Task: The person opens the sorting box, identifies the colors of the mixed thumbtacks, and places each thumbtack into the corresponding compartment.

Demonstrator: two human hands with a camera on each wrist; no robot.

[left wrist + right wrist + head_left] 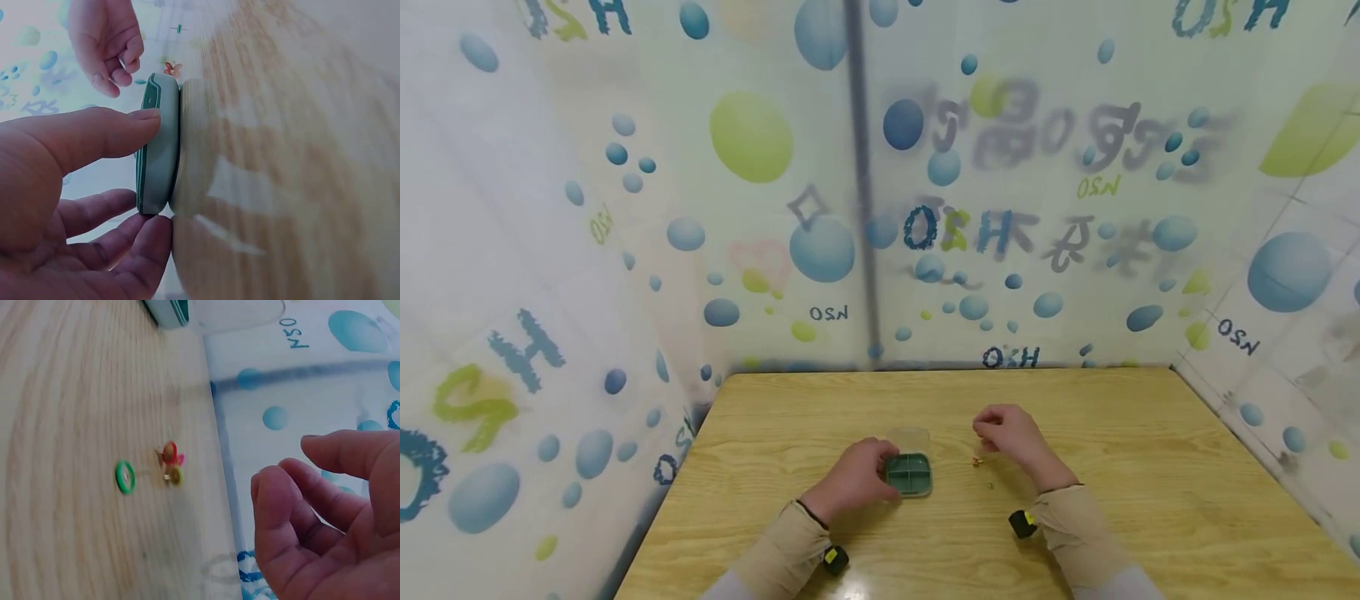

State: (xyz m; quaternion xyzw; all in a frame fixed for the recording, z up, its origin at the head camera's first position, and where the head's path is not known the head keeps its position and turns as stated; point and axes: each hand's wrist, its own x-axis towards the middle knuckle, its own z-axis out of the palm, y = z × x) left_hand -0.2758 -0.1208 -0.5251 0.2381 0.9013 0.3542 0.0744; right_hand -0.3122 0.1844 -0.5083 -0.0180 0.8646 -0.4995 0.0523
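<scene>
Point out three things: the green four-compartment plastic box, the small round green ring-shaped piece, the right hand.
Green plastic box [921, 482]: head view, near-right compartment floor.
Green ring-shaped piece [119, 477]: right wrist view, left rim.
Right hand [1013, 430]: head view, back.

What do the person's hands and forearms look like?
Left hand and right hand: both bare. Each forearm: tan cuff, thin black band at its wrist edge, boxy black module with yellow marking, paler sleeve nearer the elbow.
</scene>
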